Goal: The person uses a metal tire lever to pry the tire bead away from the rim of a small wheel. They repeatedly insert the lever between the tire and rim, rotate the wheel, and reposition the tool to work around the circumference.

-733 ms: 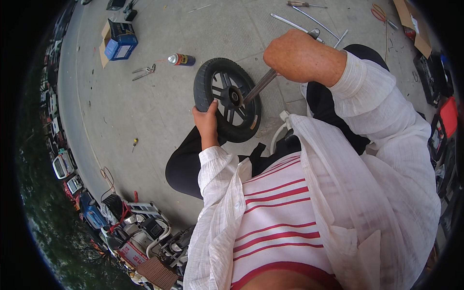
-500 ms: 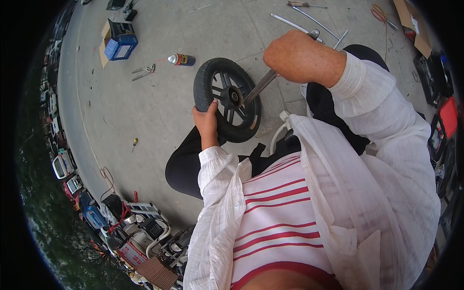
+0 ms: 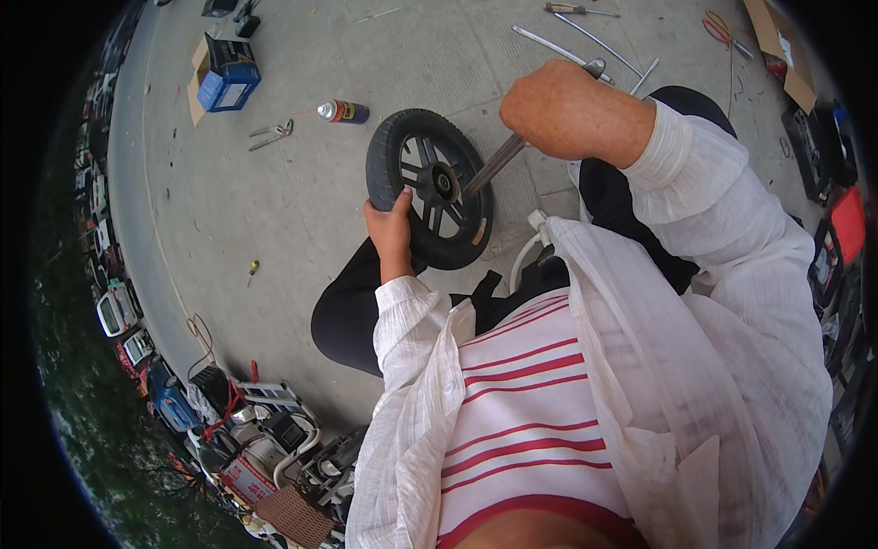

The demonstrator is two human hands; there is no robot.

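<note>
My left hand is closed on the black tyre of a small spoked wheel, holding it tilted. My right hand is wrapped round a long metal bar tool, whose upper end shows beyond the knuckles. The bar's lower end rests at the wheel's dark hub, where a ring-shaped bearing is visible. Part of the bar is hidden by my fingers. Beyond the wheel a spray can lies on its side on the pavement.
Pliers, a blue box and a small screwdriver lie leftward. Long steel tools, scissors, cardboard and dark cases lie at the upper right. Parked scooters crowd the lower left.
My right hand has dipped very slightly with the bar. The wheel and my left hand look almost unmoved.
</note>
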